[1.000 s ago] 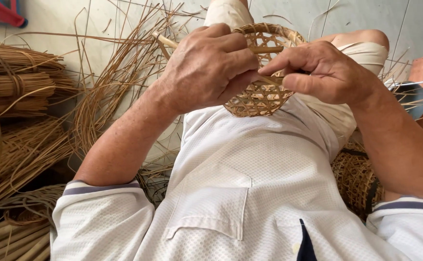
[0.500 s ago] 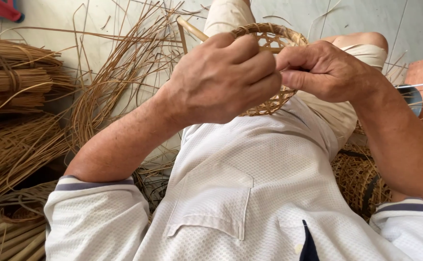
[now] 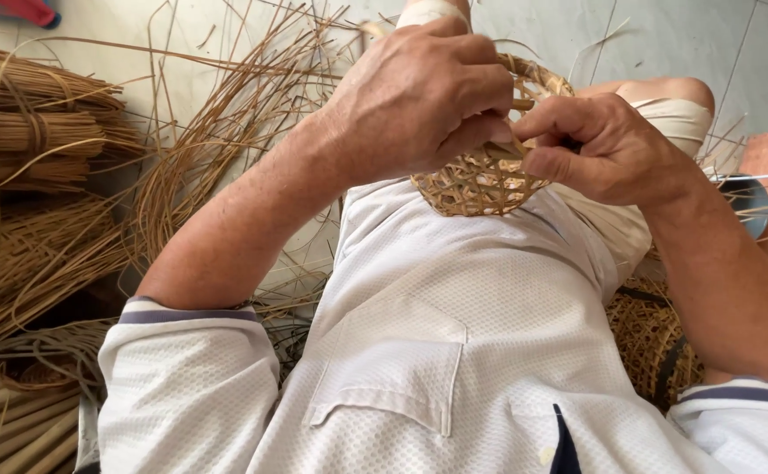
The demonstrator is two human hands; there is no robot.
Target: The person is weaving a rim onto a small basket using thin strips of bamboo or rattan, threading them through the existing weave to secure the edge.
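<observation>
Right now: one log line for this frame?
left hand: grips small woven basket | right hand: pinches its strip | bundled reeds: floor

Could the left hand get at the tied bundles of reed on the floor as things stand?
Probably yes, but not freely: the left hand is closed on the small woven basket and would have to let go. The tied bundles lie on that same side, with only loose strands between.

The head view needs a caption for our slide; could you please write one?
Both hands, left hand and right hand, grip a small woven basket beside bundled reeds.
</observation>
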